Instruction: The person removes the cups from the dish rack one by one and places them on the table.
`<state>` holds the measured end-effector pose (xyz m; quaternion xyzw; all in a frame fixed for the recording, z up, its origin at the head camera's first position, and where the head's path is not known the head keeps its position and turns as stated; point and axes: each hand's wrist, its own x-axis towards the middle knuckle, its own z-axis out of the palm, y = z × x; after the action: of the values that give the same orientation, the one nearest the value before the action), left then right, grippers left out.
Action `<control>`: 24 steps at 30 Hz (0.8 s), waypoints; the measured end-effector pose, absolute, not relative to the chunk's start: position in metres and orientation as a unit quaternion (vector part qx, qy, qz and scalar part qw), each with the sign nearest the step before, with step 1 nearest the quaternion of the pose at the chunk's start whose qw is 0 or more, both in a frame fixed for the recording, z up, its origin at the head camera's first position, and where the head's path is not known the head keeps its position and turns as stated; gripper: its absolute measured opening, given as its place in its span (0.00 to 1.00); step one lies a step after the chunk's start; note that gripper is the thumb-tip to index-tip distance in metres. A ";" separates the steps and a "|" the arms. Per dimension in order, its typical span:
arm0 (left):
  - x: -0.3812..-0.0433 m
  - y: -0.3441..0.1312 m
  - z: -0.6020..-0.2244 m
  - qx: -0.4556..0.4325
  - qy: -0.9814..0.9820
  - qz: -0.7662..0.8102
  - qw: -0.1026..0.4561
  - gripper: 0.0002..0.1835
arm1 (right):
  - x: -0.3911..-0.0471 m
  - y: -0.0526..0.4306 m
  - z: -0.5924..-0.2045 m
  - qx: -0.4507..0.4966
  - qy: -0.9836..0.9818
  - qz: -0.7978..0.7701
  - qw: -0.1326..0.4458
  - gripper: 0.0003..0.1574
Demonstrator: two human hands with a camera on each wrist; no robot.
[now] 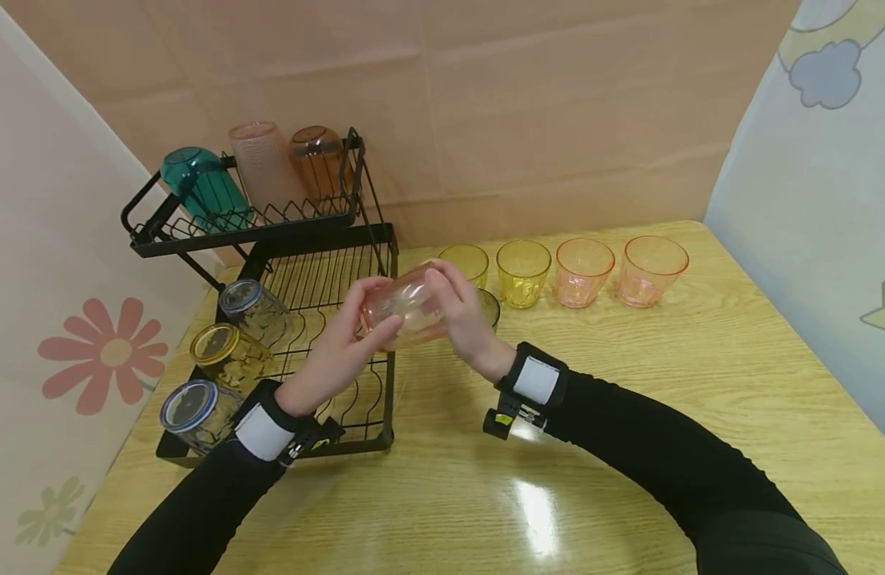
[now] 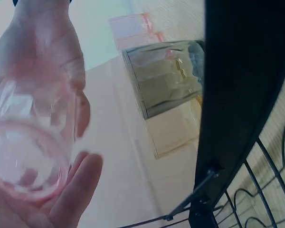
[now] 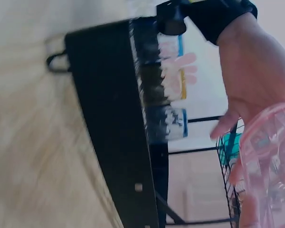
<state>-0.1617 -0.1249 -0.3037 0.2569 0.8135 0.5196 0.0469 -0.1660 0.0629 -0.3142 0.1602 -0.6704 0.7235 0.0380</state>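
Note:
Both hands hold a clear pink drinking glass (image 1: 408, 307) tilted on its side, raised near the right edge of the black dish rack (image 1: 388, 399). The left hand (image 1: 342, 339) grips its left end with the thumb across the near side. At the other end, the right hand (image 1: 467, 319) holds it with fingers and thumb. In the left wrist view, the pink glass (image 2: 52, 128) lies between the two hands. The right wrist view catches its faceted side (image 3: 270, 166). Behind the right hand, a dark glass (image 1: 491, 307) is partly hidden.
Along the back of the table (image 1: 629, 399) stand two yellow glasses (image 1: 523, 273) and two pink glasses (image 1: 653, 271). On the rack's upper tier are a teal glass (image 1: 205, 188), a pink tumbler (image 1: 266, 168) and a brown glass (image 1: 319, 164). Three upside-down glasses (image 1: 230, 351) line the lower tier's left side.

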 end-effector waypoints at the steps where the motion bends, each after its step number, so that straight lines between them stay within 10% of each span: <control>1: -0.161 -0.126 -0.304 0.266 0.817 0.508 0.059 0.28 | -0.166 0.067 -0.315 0.174 -0.671 0.720 0.037 0.25; 24: -0.146 -0.154 -0.309 0.361 0.922 0.140 -0.004 0.37 | -0.158 0.139 -0.306 0.304 -0.852 0.414 0.102 0.30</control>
<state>-0.1456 -0.1544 -0.3093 0.3607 0.9221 0.1400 -0.0040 -0.1580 0.1391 -0.3059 0.3044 -0.8516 0.4142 0.1024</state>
